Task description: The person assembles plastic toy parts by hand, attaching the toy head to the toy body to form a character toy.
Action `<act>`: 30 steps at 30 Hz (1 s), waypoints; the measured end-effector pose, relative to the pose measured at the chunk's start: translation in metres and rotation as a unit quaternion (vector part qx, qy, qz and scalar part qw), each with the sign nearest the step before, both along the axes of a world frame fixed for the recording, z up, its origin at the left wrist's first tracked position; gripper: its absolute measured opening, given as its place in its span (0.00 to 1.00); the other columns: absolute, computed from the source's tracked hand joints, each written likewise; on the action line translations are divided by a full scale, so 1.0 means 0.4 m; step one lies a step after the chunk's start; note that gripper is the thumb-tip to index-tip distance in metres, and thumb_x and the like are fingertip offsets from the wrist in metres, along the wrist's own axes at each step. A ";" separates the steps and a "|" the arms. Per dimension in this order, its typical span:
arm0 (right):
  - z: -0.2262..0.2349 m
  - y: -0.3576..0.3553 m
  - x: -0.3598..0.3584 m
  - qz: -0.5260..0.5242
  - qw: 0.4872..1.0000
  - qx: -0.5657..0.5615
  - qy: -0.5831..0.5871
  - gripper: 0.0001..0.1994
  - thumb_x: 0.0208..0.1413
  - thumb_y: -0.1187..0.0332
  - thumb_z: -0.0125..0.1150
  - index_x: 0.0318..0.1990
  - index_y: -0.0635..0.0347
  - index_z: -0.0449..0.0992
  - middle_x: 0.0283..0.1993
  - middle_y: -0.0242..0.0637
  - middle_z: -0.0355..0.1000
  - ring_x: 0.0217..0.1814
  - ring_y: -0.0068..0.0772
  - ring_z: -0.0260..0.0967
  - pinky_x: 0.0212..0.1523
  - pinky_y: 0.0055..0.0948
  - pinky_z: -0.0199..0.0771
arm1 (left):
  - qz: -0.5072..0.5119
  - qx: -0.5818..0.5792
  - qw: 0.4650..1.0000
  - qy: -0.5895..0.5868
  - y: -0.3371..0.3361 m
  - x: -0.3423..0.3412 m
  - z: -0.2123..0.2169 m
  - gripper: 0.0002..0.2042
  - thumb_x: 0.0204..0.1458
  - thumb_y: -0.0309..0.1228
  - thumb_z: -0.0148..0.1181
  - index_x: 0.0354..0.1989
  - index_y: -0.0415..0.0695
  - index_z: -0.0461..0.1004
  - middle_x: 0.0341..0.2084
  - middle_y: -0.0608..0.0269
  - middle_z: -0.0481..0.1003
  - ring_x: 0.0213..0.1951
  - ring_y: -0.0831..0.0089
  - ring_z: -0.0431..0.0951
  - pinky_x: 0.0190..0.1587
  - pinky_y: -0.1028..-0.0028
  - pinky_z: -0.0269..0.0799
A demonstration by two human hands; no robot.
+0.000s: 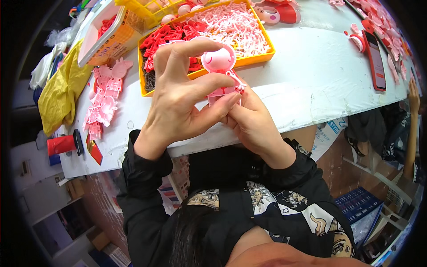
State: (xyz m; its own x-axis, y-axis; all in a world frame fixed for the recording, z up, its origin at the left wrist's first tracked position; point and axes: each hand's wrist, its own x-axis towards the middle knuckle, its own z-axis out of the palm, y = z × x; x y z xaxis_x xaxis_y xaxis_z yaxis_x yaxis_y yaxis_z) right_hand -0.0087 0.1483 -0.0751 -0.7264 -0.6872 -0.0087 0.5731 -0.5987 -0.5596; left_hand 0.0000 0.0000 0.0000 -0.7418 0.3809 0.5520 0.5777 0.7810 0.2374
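Wide and white, a table (311, 95) is stretching across the top half of the frame. Near the top middle, a yellow tray (251, 59) is sitting on it. Little red pieces (167, 44) are filling much of its left side, and pale pink pieces (238, 26) are piling up on its right side.

Just below the tray, near the middle of the frame, a pink toy figure (218, 60) with a round head is standing up between the person's two hands. The left hand (175, 100) is bending its thumb and pointing finger to pinch at the toy's side, by a thin pink arm. Another of its fingers is curling up near the toy's head. The right hand (253, 118) is gripping the toy low down, but its fingertips are hiding behind the other hand, so I can't tell just how they are pressing.

At the upper left, a white tub (111, 46) is leaning, with red bits (106, 27) showing inside. Pink shell pieces (104, 98) are lying in a bunch below it. A yellow cloth (64, 89) is hanging at the left edge. At the upper right, a phone (376, 64) is lying near more pink pieces (382, 18).
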 end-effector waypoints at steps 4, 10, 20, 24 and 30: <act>0.002 0.003 0.005 -0.007 1.000 0.021 0.003 0.21 0.63 0.73 0.44 0.63 0.57 0.50 0.57 0.38 0.60 0.59 0.29 0.63 0.51 0.28 0.73 | 0.017 -0.026 0.999 -0.028 0.008 0.002 -0.002 0.09 0.40 0.30 0.63 0.32 0.50 0.81 0.51 0.55 0.67 0.53 0.60 0.63 0.55 0.65 0.56; 0.027 -0.001 0.005 -0.015 1.000 0.025 0.000 0.21 0.63 0.74 0.42 0.62 0.62 0.50 0.57 0.42 0.61 0.55 0.31 0.66 0.50 0.31 0.74 | 0.009 -0.013 1.000 -0.021 0.001 -0.009 -0.012 0.10 0.41 0.31 0.62 0.34 0.50 0.80 0.49 0.56 0.68 0.51 0.59 0.63 0.53 0.65 0.57; 0.017 0.015 -0.005 0.001 1.000 -0.018 -0.025 0.19 0.62 0.77 0.41 0.60 0.64 0.52 0.52 0.48 0.65 0.47 0.38 0.72 0.51 0.37 0.74 | 0.077 0.188 0.976 -0.076 -0.046 -0.008 -0.018 0.04 0.44 0.25 0.65 0.27 0.40 0.75 0.26 0.61 0.73 0.32 0.71 0.72 0.36 0.74 0.66; 0.011 0.005 0.004 -0.026 0.999 -0.014 -0.042 0.19 0.61 0.78 0.41 0.60 0.64 0.52 0.54 0.49 0.65 0.45 0.38 0.73 0.51 0.36 0.75 | 0.085 0.134 0.977 -0.144 -0.024 -0.001 -0.006 0.06 0.42 0.25 0.67 0.24 0.40 0.75 0.21 0.64 0.73 0.27 0.73 0.70 0.31 0.75 0.64; 0.019 0.021 -0.001 0.002 0.999 -0.012 -0.036 0.20 0.62 0.77 0.42 0.60 0.64 0.51 0.54 0.51 0.65 0.47 0.38 0.72 0.52 0.37 0.74 | 0.095 0.178 0.964 -0.172 -0.032 -0.003 -0.009 0.04 0.44 0.24 0.64 0.25 0.39 0.75 0.21 0.64 0.72 0.27 0.74 0.68 0.31 0.75 0.63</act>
